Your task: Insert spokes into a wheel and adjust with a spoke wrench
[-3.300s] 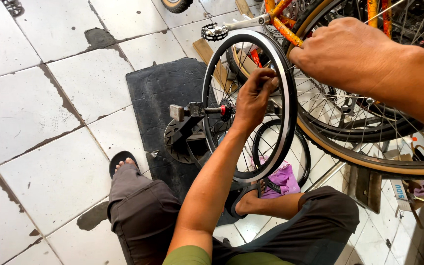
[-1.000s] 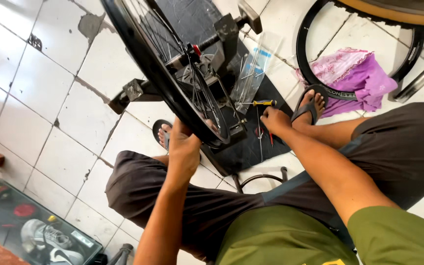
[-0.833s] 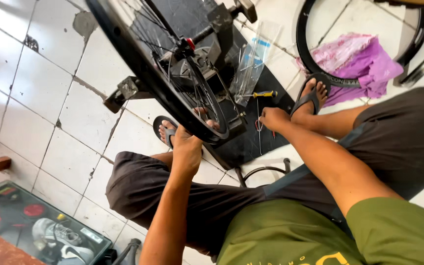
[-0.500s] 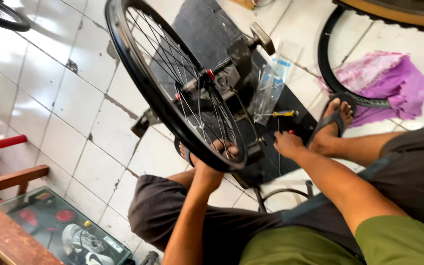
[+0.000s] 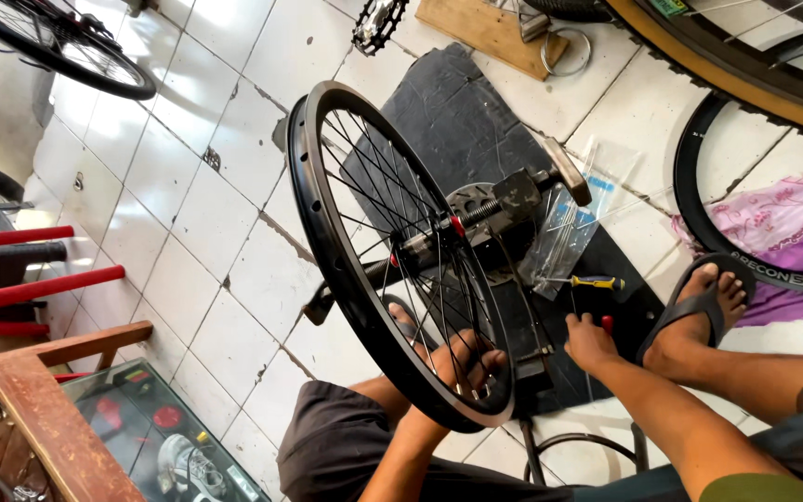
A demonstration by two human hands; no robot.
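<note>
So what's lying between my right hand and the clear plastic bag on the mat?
In the head view, a yellow-handled screwdriver lies between right hand and plastic bag.

Matt black rim [image 5: 327, 242] with thin metal spokes [image 5: 392, 214] over a dull rubber mat [image 5: 457, 112] and glossy tiles [image 5: 188, 232].

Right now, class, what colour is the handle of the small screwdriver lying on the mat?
Yellow and black: the screwdriver lies on the black mat, clearest in the head view.
</note>
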